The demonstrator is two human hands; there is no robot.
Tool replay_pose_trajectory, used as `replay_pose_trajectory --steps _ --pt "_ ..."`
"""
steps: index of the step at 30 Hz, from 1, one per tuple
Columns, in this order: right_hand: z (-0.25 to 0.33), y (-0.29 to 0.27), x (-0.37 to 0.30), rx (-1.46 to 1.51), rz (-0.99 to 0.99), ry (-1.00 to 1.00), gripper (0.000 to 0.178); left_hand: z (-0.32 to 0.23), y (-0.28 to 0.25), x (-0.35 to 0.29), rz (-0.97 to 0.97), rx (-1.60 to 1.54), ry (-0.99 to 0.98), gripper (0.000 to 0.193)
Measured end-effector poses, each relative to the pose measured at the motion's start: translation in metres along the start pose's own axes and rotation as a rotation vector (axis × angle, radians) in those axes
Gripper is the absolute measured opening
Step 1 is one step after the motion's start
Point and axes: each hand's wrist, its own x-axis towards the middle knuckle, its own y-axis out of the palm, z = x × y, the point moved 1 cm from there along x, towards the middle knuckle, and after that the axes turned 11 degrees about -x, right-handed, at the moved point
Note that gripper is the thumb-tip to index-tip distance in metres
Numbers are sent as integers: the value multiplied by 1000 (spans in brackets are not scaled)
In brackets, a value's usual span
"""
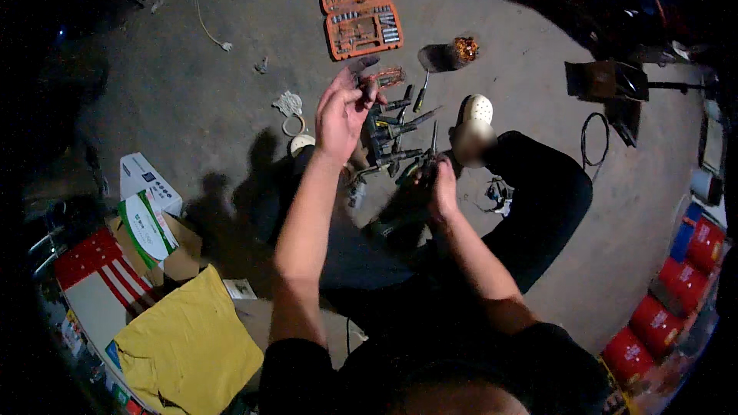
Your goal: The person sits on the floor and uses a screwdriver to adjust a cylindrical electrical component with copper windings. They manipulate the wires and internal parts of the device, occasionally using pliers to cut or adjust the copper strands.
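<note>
My left hand [344, 119] is raised, its dirt-darkened fingers partly curled and thumb and finger close together. What they hold, if anything, is hard to make out; a reddish copper-coloured piece [390, 76] shows just beyond the fingertips. Lower and to the right, my right hand [442, 188] is closed around a slim pointed metal tool [435, 138], its tip pointing away from me. Between the hands lies a dark assembly with several black rod-like parts [396, 131]. A screwdriver [420, 97] with a dark and yellow handle is on the floor beyond it.
An orange socket set case [365, 52] lies unfolded ahead. Beside it stands a container of copper-coloured bits [465, 49]. White string [287, 103] and a tape ring [294, 125] lie left. Boxes [150, 184] and yellow cloth [188, 346] fill the lower left; red containers [629, 355] line the right.
</note>
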Motion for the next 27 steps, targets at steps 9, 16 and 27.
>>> replay_pose_trajectory --steps 9,16,27 --pt "156 21 -128 -37 304 -260 28 1 78 -136 192 71 244 52" --pt "170 21 -206 109 452 -359 33 -6 106 -215 331 354 347 59" --pt "166 -5 -241 -21 456 -496 32 7 116 -251 169 428 384 25"
